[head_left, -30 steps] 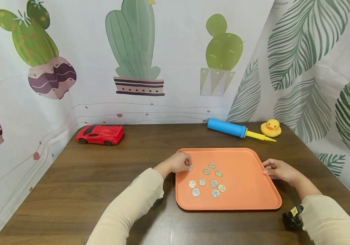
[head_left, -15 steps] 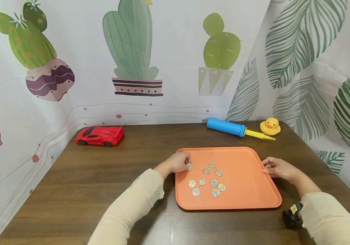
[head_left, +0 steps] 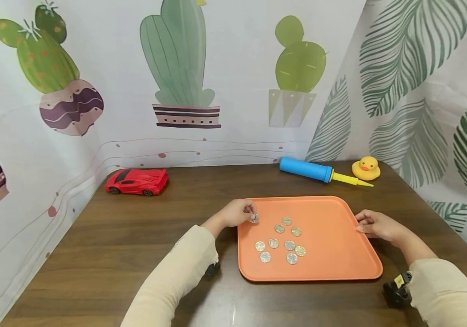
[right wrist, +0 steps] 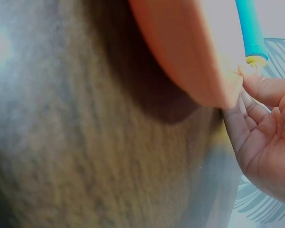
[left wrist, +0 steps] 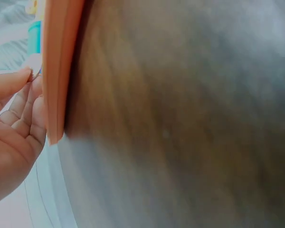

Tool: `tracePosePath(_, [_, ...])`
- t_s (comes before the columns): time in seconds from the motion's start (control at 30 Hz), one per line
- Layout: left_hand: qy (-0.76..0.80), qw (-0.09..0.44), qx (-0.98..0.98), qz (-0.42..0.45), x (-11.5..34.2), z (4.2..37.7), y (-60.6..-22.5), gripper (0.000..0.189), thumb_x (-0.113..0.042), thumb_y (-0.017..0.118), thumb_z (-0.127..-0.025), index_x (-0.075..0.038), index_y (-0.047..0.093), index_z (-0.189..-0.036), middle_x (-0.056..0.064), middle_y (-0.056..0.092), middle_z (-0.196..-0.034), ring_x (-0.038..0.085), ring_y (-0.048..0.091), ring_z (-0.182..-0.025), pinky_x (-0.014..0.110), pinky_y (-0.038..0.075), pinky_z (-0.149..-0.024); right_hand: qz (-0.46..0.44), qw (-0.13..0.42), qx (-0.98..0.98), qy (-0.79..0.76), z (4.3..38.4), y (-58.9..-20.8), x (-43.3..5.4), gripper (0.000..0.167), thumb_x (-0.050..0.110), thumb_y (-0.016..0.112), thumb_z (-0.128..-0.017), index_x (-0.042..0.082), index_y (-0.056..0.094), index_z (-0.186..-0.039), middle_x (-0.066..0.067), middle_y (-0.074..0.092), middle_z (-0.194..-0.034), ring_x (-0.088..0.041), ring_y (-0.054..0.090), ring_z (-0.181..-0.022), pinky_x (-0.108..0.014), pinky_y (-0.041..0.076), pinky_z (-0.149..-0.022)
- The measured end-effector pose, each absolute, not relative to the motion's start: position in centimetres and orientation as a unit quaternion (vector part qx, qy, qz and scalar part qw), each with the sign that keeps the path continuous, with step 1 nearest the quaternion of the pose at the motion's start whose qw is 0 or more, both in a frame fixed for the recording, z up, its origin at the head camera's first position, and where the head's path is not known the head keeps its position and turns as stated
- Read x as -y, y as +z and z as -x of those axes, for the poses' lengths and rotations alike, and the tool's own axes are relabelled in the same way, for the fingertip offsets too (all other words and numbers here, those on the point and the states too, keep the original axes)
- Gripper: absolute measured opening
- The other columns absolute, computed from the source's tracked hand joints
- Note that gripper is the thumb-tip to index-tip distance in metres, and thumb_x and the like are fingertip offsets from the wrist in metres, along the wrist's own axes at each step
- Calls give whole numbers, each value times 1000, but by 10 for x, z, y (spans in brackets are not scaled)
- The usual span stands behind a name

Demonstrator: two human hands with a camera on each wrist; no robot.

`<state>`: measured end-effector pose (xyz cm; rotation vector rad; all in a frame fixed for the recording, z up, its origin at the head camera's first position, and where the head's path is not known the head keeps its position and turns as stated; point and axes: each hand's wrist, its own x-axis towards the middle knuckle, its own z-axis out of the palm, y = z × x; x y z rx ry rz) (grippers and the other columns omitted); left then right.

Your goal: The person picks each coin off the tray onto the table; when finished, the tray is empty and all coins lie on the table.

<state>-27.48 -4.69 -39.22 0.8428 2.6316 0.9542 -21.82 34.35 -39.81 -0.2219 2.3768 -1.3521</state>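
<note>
My left hand is over the left edge of the orange tray, pinching a silvery coin between thumb and fingertips. In the left wrist view, that coin shows edge-on at the tip of the thumb, just beyond the tray's wall. Several other coins lie flat and scattered on the left half of the tray. My right hand grips the tray's right edge. From the right wrist, its thumb is on the rim with the fingers below.
Toward the back left of the brown table is a red toy car. A blue and yellow hand pump and a yellow rubber duck lie at the back right. Patterned cloth hangs behind the table.
My left hand has lifted the pinched coin slightly toward the back of the tray, and more of its face shows. My right hand stays at the tray's edge; the head view shifts a little.
</note>
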Motion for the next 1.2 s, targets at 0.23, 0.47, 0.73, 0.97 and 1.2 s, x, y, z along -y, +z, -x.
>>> tracePosePath(0.23, [394, 86, -880, -253, 66, 277, -387, 5, -3, 54, -83, -6, 56, -86, 1, 52, -78, 14, 47, -73, 23, 41, -62, 84, 203, -841, -495, 218, -399, -345, 38, 5, 53, -84, -19, 34, -107, -9, 51, -85, -15, 54, -77, -32, 46, -71])
tracePosePath(0.47, [434, 68, -874, -207, 83, 285, -385, 4, -3, 55, -82, -3, 56, -86, 3, 52, -75, 15, 50, -69, 23, 41, -58, 73, 205, -836, -504, 220, -400, -346, 40, 6, 53, -84, -18, 33, -109, -9, 51, -86, -15, 55, -78, -32, 46, -72])
tracePosePath(0.73, [455, 60, -873, -165, 98, 293, -384, 6, -3, 56, -81, -1, 56, -87, 6, 53, -76, 15, 50, -67, 24, 43, -61, 67, 207, -834, -508, 221, -397, -346, 38, 7, 51, -85, -17, 33, -109, -8, 52, -86, -14, 55, -78, -31, 46, -72])
tracePosePath(0.97, [452, 75, -878, -139, 107, 294, -388, 7, -1, 55, -81, 2, 55, -88, 7, 53, -75, 19, 52, -67, 22, 40, -56, 61, 211, -833, -508, 219, -397, -345, 37, 6, 50, -86, -17, 33, -109, -8, 52, -87, -15, 55, -78, -31, 46, -72])
tracePosePath(1.2, [447, 97, -876, -155, 119, 296, -401, 6, 0, 53, -82, 0, 55, -87, 10, 53, -76, 21, 54, -69, 28, 43, -60, 66, 212, -827, -516, 219, -400, -346, 38, 7, 51, -85, -18, 32, -109, -7, 52, -86, -14, 55, -78, -30, 46, -72])
